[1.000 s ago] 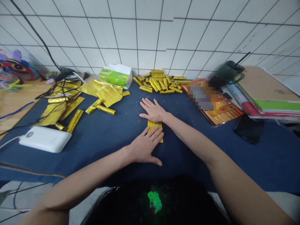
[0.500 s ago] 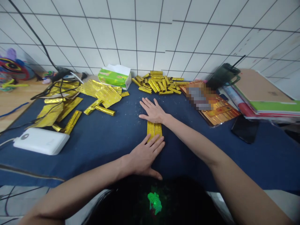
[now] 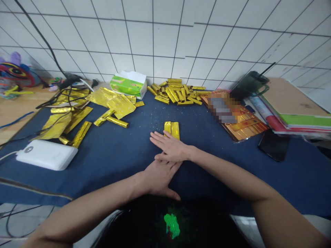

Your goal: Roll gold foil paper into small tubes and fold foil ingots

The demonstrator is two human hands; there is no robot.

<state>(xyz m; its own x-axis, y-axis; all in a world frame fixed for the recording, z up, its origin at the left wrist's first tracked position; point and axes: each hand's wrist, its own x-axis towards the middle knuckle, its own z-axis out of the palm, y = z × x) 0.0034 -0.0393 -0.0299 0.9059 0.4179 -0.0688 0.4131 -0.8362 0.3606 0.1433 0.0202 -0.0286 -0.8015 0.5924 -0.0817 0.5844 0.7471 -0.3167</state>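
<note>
A folded strip of gold foil paper (image 3: 175, 130) lies upright to me on the dark blue cloth (image 3: 108, 151), a lengthwise seam down its middle. My right hand (image 3: 169, 147) rests flat across it, fingers stretched to the left, leaving only the far end of the strip showing. Under and just nearer than it is my left hand (image 3: 159, 175), also flat, its thumb out to the right. The right hand overlaps the left fingertips, so the strip's near end is hidden. Neither hand grasps anything.
Rolled gold tubes (image 3: 178, 93) are heaped by the tiled wall, beside a green tissue box (image 3: 128, 85). Loose gold sheets (image 3: 120, 105) and a white power bank (image 3: 49, 155) lie left. To the right are orange-gold packets (image 3: 245, 124), a black phone (image 3: 274, 145), a dark mug (image 3: 248, 84) and stacked folders (image 3: 297, 100).
My right hand has slid along the strip toward me, from its far end onto the left fingers. The strip's far end is now uncovered. My left hand has stayed nearly still.
</note>
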